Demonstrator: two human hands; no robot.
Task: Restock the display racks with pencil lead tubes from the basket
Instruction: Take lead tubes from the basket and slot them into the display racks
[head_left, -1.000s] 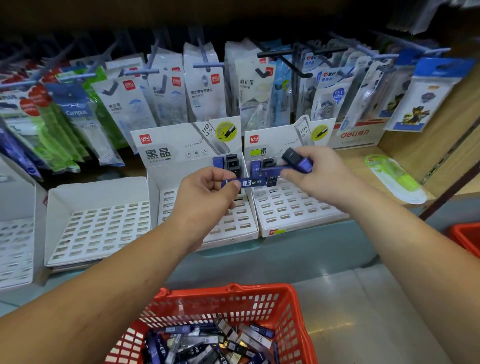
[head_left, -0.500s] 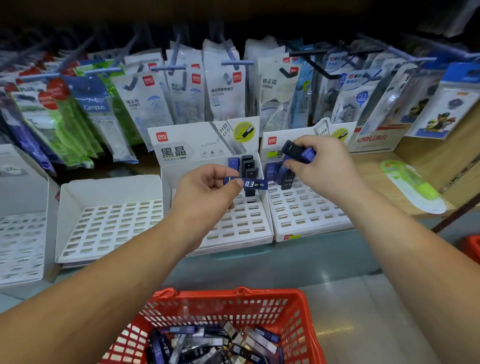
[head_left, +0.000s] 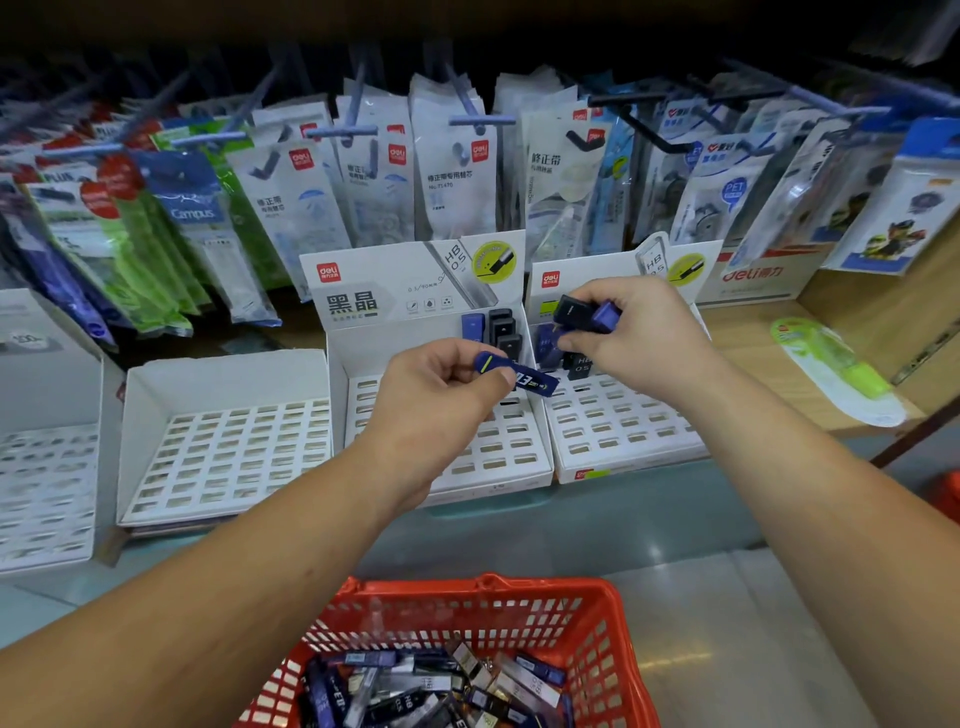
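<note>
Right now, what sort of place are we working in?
Most likely a stationery shop aisle: packaged correction tapes hang on peg hooks, branded display racks sit on the shelf, and a red basket holds lead tubes.

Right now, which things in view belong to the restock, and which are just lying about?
Job:
- left hand pinching a blue tube
- right hand gripping a clutch of tubes
- red basket with loose tubes
- middle rack, right rack, left rack

Lying about:
- hanging correction tape packs
- green pack on the shelf, right
</note>
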